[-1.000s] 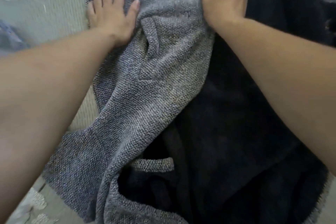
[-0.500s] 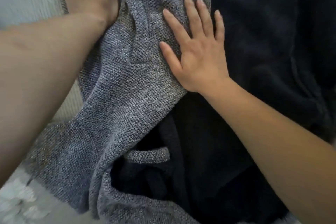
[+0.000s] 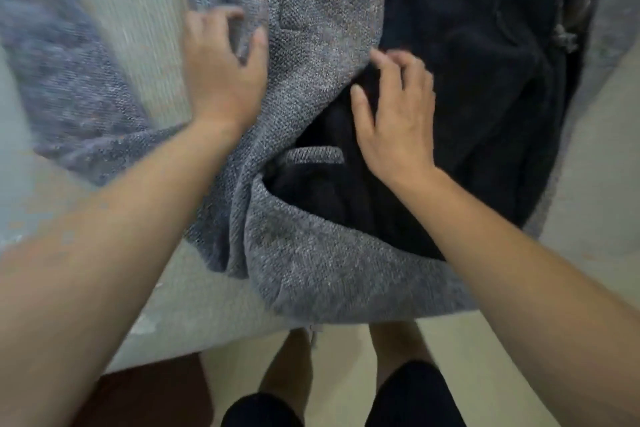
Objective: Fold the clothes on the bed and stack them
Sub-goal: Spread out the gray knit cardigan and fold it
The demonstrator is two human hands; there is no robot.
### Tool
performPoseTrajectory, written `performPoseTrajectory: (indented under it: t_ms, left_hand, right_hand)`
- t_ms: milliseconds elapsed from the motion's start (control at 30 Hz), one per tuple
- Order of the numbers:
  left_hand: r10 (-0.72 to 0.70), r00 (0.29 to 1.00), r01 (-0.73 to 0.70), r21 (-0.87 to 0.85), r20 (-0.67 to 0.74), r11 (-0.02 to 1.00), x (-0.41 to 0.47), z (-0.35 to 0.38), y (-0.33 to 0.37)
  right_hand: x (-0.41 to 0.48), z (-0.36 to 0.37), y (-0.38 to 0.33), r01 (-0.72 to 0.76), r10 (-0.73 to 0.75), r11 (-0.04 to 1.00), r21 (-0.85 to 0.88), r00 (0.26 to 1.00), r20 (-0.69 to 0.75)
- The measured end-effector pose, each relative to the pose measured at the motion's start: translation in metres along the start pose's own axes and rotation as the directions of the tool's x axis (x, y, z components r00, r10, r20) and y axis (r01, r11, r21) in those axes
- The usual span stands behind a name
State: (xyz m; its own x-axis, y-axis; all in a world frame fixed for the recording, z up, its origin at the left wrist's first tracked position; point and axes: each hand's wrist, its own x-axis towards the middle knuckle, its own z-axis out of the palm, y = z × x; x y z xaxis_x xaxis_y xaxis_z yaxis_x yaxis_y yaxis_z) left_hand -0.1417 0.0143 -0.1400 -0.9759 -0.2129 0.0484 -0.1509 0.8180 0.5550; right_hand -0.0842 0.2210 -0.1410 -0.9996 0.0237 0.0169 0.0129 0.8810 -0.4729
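Left hand [image 3: 221, 80] has a bunch of the cardigan [image 3: 311, 28] edge pinched, upper middle of frame. Right hand [image 3: 394, 121] sits loose, fingertips on the dark lining, holding nothing. Cardigan's mid-frame on the bed [image 3: 145, 45], hem hanging off the lower edge, so a one-sided tug probably skews the fold or slides it floorward

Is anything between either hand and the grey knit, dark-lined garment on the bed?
Nothing visible. The left hand is directly on the grey knit garment with dark lining; the right hand is on that lining at the knit's edge. Blur hides any grip.
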Motion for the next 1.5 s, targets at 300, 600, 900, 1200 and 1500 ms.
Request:
performPoseTrajectory:
  t_ms: [300, 600, 900, 1200, 1500]
  left_hand:
    - [-0.277, 0.936, 0.275, 0.042, 0.219, 0.961, -0.178, -0.046, 0.015]
    - [0.104, 0.789, 0.311, -0.539, 0.606, 0.783, -0.279, -0.062, 0.098]
    - [-0.038, 0.96, 0.012, 0.095, 0.278, 0.995, -0.25, -0.053, 0.023]
    - [-0.183, 0.941, 0.008, 0.522, 0.286, 0.853, -0.226, -0.08, -0.034]
    - [-0.364, 0.802, -0.106, 0.713, 0.473, 0.693, -0.23, -0.075, -0.033]
  right_hand:
    - [-0.193, -0.024, -0.013, -0.104, 0.109, 0.994, -0.035, 0.896, 0.431]
    - [-0.311, -0.077, 0.015, -0.195, 0.2, 0.979, -0.061, 0.853, 0.482]
    - [-0.271, -0.082, 0.029, -0.53, 0.53, 0.841, -0.105, 0.77, 0.355]
    - [-0.166, -0.037, -0.032, -0.462, 0.363, 0.876, 0.14, 0.821, 0.44]
    - [-0.266, -0.044, 0.031, -0.849, 0.78, 0.506, -0.152, 0.375, 0.502]
